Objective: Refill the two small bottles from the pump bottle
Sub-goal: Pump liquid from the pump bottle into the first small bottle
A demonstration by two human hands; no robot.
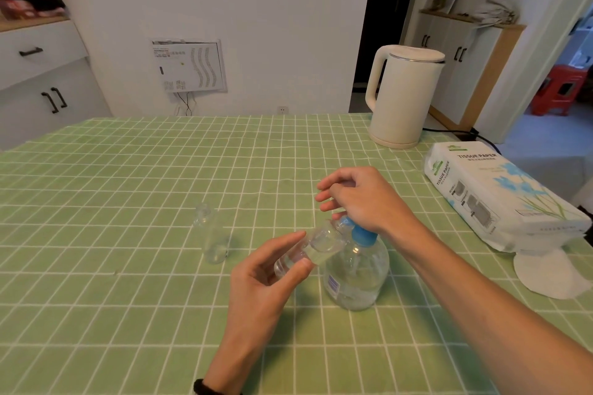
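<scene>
Standing small bottle (211, 236): sitting upright near the middle of the table (96, 202), apart from both hands.
Left hand (266, 282): pinching the held small bottle (305, 250) between thumb and fingers, tilting its mouth toward the blue pump head (362, 236).
Pump bottle (356, 276): standing right of centre.
Right hand (362, 199): resting on the pump head, fingers loosely curled, gripping nothing.

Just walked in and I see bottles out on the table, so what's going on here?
A person is refilling small bottles from a pump bottle. The left hand holds one small clear bottle tilted, its mouth up near the blue pump head, while the right hand rests on top of that pump head. The second small bottle stands by itself further left on the green checked tablecloth. A kettle and a tissue pack sit to the right.
</scene>
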